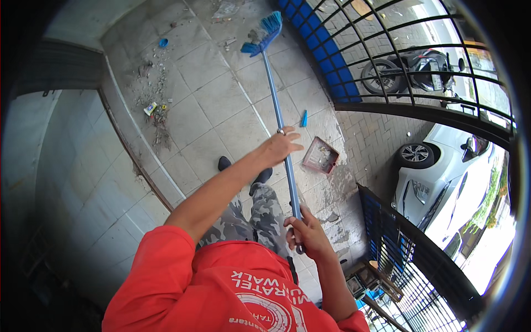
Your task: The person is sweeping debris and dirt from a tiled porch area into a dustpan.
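A broom with blue bristles (271, 23) slants across the tiled floor, its head at the far end and grey fluff caught in the bristles. My left hand (280, 147) is around the middle of the blue-grey handle (271, 83), fingers loose and partly extended over it. Close to my body, my right hand (307, 232) grips the handle near its end. Beside the handle, to the right, lies a dark red dustpan (321, 155) with debris in it. A blue plastic piece (304, 118) rests on the tiles above the dustpan.
Scattered rubble and dirt (155, 83) runs along the left wall, with a blue cap (163, 42) and a small yellow-and-white container (150, 108) among it. A black metal grille (373, 54) borders the right side. Beyond it are a motorcycle (427, 70) and a white car (444, 166).
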Demonstrator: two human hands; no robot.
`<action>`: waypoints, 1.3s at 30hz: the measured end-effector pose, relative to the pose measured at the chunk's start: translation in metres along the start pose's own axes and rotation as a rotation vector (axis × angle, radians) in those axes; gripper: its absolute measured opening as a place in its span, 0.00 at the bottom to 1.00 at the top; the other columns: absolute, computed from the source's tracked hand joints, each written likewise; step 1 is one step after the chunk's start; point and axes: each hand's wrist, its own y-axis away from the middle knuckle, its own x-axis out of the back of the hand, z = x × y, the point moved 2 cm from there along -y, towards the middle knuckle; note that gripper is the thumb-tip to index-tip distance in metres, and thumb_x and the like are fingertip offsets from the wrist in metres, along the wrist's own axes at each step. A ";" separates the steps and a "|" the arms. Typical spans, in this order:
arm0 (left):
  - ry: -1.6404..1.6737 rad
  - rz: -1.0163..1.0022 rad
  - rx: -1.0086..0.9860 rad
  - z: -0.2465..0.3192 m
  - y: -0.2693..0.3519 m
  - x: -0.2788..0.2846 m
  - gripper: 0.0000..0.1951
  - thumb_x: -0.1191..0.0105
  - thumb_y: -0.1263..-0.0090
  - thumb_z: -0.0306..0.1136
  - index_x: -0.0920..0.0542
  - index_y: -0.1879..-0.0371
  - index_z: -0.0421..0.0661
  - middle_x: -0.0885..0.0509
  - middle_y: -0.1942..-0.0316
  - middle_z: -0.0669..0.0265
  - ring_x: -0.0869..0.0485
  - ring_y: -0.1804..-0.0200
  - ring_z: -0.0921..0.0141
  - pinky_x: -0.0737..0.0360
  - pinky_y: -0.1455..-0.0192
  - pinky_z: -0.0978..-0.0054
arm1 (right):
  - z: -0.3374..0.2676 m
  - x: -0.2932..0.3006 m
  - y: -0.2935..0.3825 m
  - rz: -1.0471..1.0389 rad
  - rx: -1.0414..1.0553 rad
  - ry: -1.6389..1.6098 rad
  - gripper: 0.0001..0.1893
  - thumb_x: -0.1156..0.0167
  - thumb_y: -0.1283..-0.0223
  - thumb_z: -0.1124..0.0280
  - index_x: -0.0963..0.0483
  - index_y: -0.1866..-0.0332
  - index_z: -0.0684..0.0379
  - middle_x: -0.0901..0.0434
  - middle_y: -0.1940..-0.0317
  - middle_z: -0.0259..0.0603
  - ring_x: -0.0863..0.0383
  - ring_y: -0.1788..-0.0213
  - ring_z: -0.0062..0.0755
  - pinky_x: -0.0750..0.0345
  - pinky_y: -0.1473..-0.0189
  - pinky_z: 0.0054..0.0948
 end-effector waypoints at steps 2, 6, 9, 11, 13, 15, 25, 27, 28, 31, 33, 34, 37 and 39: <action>0.059 -0.007 -0.013 0.046 -0.003 -0.013 0.21 0.50 0.46 0.23 0.23 0.51 0.52 0.30 0.42 0.56 0.34 0.39 0.55 0.31 0.41 0.67 | 0.015 0.027 0.022 -0.056 -0.108 -0.087 0.27 0.54 0.38 0.74 0.50 0.33 0.55 0.34 0.74 0.33 0.33 0.83 0.19 0.38 0.88 0.19; 0.087 -0.098 0.226 0.075 0.000 -0.017 0.29 0.45 0.47 0.25 0.31 0.42 0.51 0.43 0.35 0.51 0.41 0.35 0.53 0.34 0.38 0.65 | 0.064 0.109 0.015 0.351 0.074 0.441 0.28 0.54 0.39 0.73 0.50 0.33 0.56 0.31 0.77 0.36 0.33 0.84 0.26 0.36 0.88 0.24; 0.255 -0.138 0.462 0.056 0.044 0.001 0.31 0.41 0.47 0.27 0.34 0.41 0.45 0.45 0.35 0.45 0.42 0.35 0.51 0.37 0.37 0.63 | 0.064 0.137 -0.024 0.557 0.067 1.019 0.29 0.55 0.43 0.73 0.51 0.35 0.66 0.24 0.67 0.60 0.22 0.72 0.51 0.25 0.72 0.40; 0.213 -0.147 0.661 0.039 0.087 0.015 0.28 0.43 0.45 0.28 0.33 0.42 0.43 0.42 0.37 0.44 0.39 0.36 0.50 0.37 0.37 0.64 | 0.046 0.135 -0.056 0.516 -0.175 0.980 0.29 0.54 0.45 0.73 0.51 0.38 0.70 0.25 0.67 0.67 0.21 0.65 0.59 0.24 0.66 0.44; 0.112 -0.147 0.802 0.026 0.131 0.027 0.26 0.44 0.43 0.29 0.32 0.43 0.42 0.39 0.39 0.43 0.36 0.38 0.50 0.37 0.37 0.64 | 0.027 0.138 -0.100 0.414 -0.268 0.824 0.26 0.53 0.46 0.73 0.51 0.45 0.75 0.24 0.69 0.66 0.20 0.64 0.58 0.23 0.68 0.44; 0.072 -0.167 0.947 0.023 0.165 0.041 0.25 0.44 0.43 0.30 0.31 0.44 0.41 0.36 0.40 0.43 0.35 0.39 0.50 0.37 0.37 0.64 | 0.035 0.133 -0.147 0.451 -0.159 0.663 0.21 0.52 0.46 0.75 0.48 0.51 0.76 0.24 0.70 0.64 0.19 0.70 0.52 0.23 0.75 0.42; 0.306 -0.101 1.253 0.011 0.213 0.041 0.26 0.47 0.38 0.34 0.34 0.40 0.41 0.27 0.45 0.50 0.23 0.48 0.61 0.28 0.46 0.68 | -0.067 0.158 -0.147 0.028 0.073 -0.160 0.19 0.54 0.41 0.75 0.38 0.42 0.55 0.38 0.81 0.29 0.43 0.87 0.13 0.45 0.90 0.17; 0.292 -0.098 1.222 0.006 0.213 0.039 0.26 0.47 0.38 0.34 0.35 0.40 0.41 0.24 0.48 0.51 0.22 0.50 0.62 0.28 0.47 0.68 | -0.055 0.164 -0.094 0.165 0.068 0.100 0.26 0.53 0.41 0.72 0.43 0.35 0.54 0.33 0.81 0.36 0.37 0.86 0.20 0.38 0.87 0.24; 0.316 -0.105 1.264 0.002 0.213 0.042 0.27 0.47 0.38 0.34 0.35 0.39 0.42 0.21 0.55 0.53 0.21 0.55 0.65 0.27 0.50 0.71 | -0.031 0.179 -0.082 0.302 0.226 0.389 0.28 0.52 0.42 0.72 0.44 0.34 0.54 0.29 0.80 0.43 0.31 0.84 0.29 0.33 0.83 0.31; 0.344 -0.095 1.322 -0.006 0.211 0.051 0.26 0.47 0.38 0.34 0.34 0.39 0.42 0.19 0.67 0.59 0.22 0.65 0.71 0.27 0.56 0.75 | 0.005 0.203 -0.036 0.591 0.288 0.953 0.30 0.51 0.46 0.72 0.46 0.34 0.59 0.24 0.71 0.63 0.22 0.72 0.58 0.26 0.65 0.46; 0.348 -0.081 1.343 -0.003 0.214 0.056 0.26 0.47 0.38 0.34 0.34 0.39 0.42 0.20 0.73 0.63 0.25 0.70 0.74 0.28 0.59 0.77 | 0.004 0.207 -0.017 0.608 0.059 0.982 0.31 0.53 0.47 0.73 0.48 0.35 0.64 0.24 0.69 0.66 0.23 0.66 0.63 0.27 0.62 0.51; 0.342 -0.076 1.344 -0.001 0.213 0.057 0.26 0.48 0.38 0.34 0.33 0.40 0.43 0.22 0.75 0.64 0.27 0.71 0.76 0.29 0.61 0.78 | 0.007 0.211 -0.021 0.601 0.076 0.980 0.31 0.53 0.47 0.73 0.48 0.35 0.64 0.24 0.69 0.66 0.23 0.66 0.63 0.27 0.62 0.51; 0.291 -0.043 1.345 0.005 0.212 0.061 0.25 0.48 0.38 0.34 0.33 0.40 0.42 0.23 0.76 0.66 0.28 0.72 0.77 0.29 0.63 0.79 | 0.022 0.224 -0.069 0.707 -0.014 0.964 0.28 0.53 0.49 0.74 0.45 0.40 0.70 0.24 0.69 0.68 0.23 0.65 0.63 0.27 0.59 0.50; 0.300 -0.009 1.312 0.012 0.208 0.064 0.25 0.48 0.38 0.34 0.33 0.40 0.42 0.22 0.75 0.64 0.28 0.71 0.77 0.29 0.61 0.79 | 0.027 0.229 -0.128 0.754 -0.025 0.802 0.22 0.51 0.50 0.73 0.39 0.49 0.72 0.24 0.68 0.68 0.22 0.65 0.61 0.25 0.62 0.48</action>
